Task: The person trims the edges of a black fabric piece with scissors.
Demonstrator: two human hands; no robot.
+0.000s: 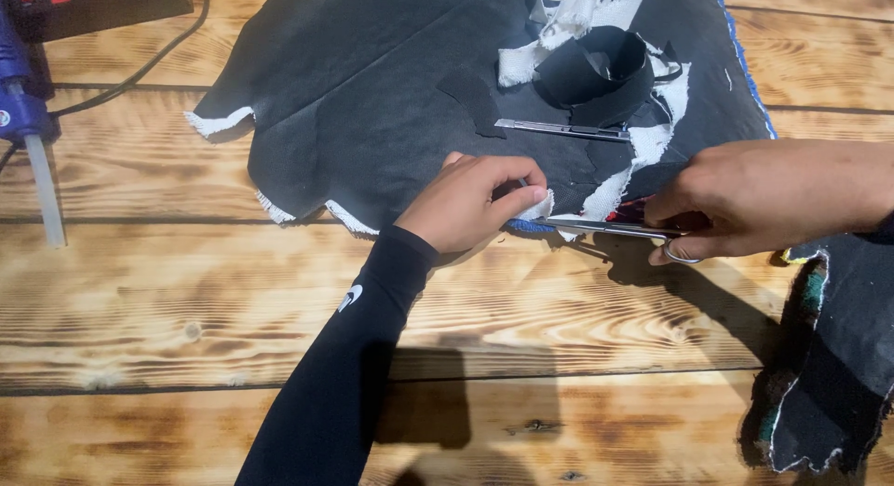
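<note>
Left hand (470, 207) pinching black fabric (372, 123); right hand (745, 202) gripping scissors (605, 227).

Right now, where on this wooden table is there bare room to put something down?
The bare wooden table is free between the black-sleeved left hand and the dark frayed cloth scrap at right, and left of the sleeve, below the blue glue gun. It is crowded on the large black fabric sheet, around the right hand holding silver scissors.

Single head view, looking steeply down, close over wooden table (233, 290), hands' height
</note>
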